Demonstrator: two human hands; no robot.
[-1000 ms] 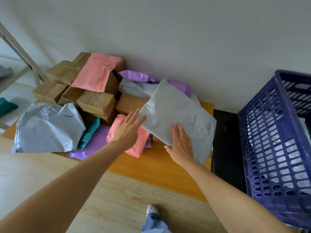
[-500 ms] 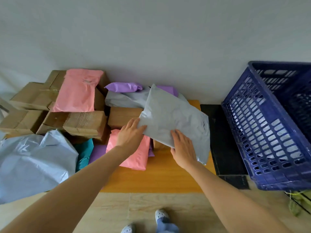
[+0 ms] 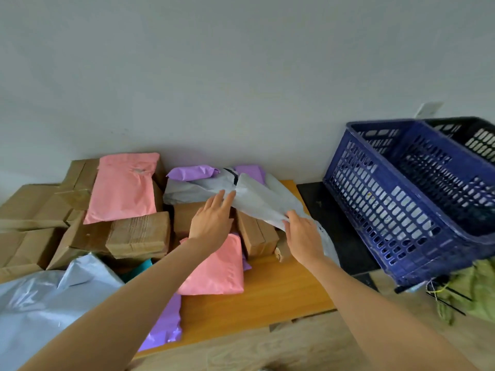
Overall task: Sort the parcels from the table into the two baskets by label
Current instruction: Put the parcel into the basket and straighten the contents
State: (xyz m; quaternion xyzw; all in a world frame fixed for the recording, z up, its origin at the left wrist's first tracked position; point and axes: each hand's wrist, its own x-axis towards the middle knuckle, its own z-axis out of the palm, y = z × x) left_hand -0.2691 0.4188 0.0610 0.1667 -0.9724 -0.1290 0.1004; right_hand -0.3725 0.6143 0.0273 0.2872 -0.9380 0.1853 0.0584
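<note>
A light grey poly-mailer parcel (image 3: 261, 200) is lifted off the pile at the right end of the wooden table (image 3: 270, 293), tilted so that I see it almost edge-on. My right hand (image 3: 304, 236) grips its near edge, with the bag trailing down past my wrist. My left hand (image 3: 211, 220) has straight fingers that touch the parcel's upper left corner. To the right stands a blue slatted basket (image 3: 396, 210), and a black basket (image 3: 479, 135) is right behind it.
Cardboard boxes (image 3: 139, 234), two pink mailers (image 3: 123, 186) (image 3: 217, 266), purple mailers (image 3: 191, 172) and a large grey bag (image 3: 40, 303) cover the table's left and middle. A black stand (image 3: 337, 223) fills the gap between the table and the blue basket. Green cloth (image 3: 474, 287) lies on the floor.
The grey parcel has been raised and turned from flat-facing to nearly edge-on, which uncovers a brown box below. My right hand now grips its edge. My view has shifted toward the baskets.
</note>
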